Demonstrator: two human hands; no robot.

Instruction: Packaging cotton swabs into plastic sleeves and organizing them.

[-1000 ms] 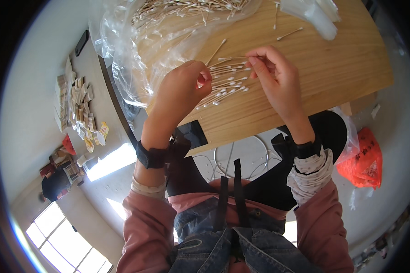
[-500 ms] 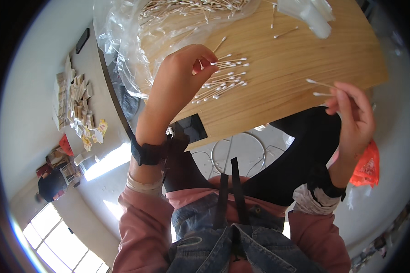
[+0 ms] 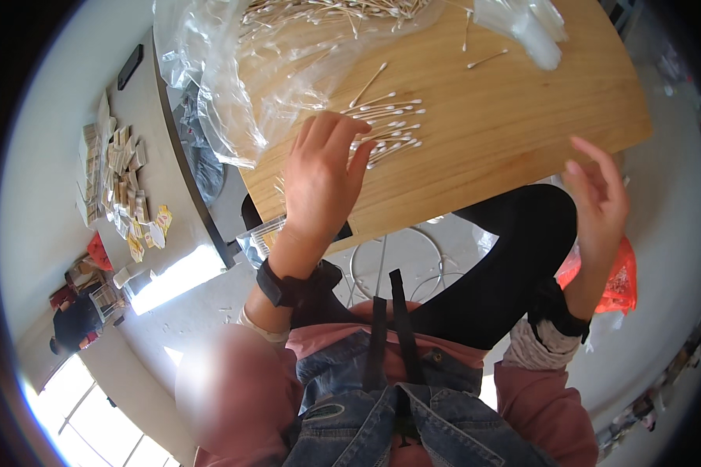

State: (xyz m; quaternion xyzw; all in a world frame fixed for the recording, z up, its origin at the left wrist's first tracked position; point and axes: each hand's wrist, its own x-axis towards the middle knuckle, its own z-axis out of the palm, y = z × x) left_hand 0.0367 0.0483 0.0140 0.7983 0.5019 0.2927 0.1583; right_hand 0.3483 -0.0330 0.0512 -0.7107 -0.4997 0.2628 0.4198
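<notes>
Over the near left of the wooden table, my left hand has thumb and forefinger apart, nothing visible between them. Just beyond its fingertips lies a rough row of cotton swabs with white tips; the hand covers part of the row. A single cotton swab lies at a slant behind them. Off the table's right edge, my right hand is raised with its fingers spread and nothing seen in them. Beside my left wrist is a clear packet, partly hidden.
A large clear plastic bag holds a heap of cotton swabs at the far left. Clear plastic sleeves lie at the far right. A red bag hangs below my right hand. Small packs cover a side table.
My left hand has come nearer to me, and its fingers have parted. Two cotton swabs that were in my right hand no longer show there.
</notes>
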